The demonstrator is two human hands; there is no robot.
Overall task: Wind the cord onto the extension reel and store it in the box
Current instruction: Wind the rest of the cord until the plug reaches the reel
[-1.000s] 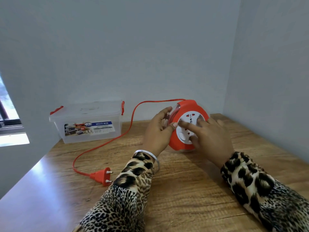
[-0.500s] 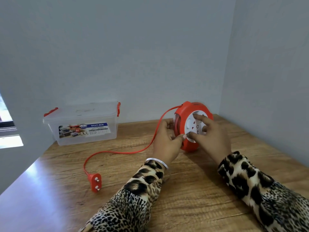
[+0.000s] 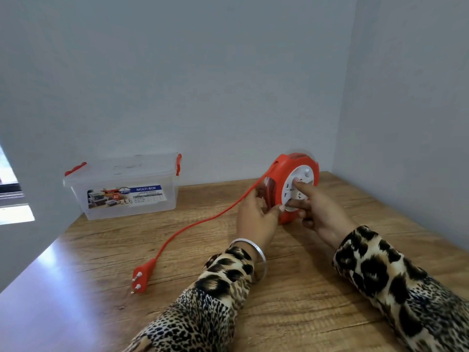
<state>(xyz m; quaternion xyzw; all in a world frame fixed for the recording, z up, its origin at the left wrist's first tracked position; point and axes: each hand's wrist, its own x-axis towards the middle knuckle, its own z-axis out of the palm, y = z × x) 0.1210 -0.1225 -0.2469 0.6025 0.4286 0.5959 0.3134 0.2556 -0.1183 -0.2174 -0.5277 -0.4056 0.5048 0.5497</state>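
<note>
The clear lidded box (image 3: 121,189), labelled "MULTI-BOX", shows nothing inside. Right of it, the left hand (image 3: 256,217) grips the reel (image 3: 291,184); the right hand (image 3: 317,212) fingers its white face.

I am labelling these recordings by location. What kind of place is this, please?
Probably a plain indoor room corner, perhaps at home: a wooden table set against bare grey walls, a plastic storage box on it, and a window at the left edge.
</note>
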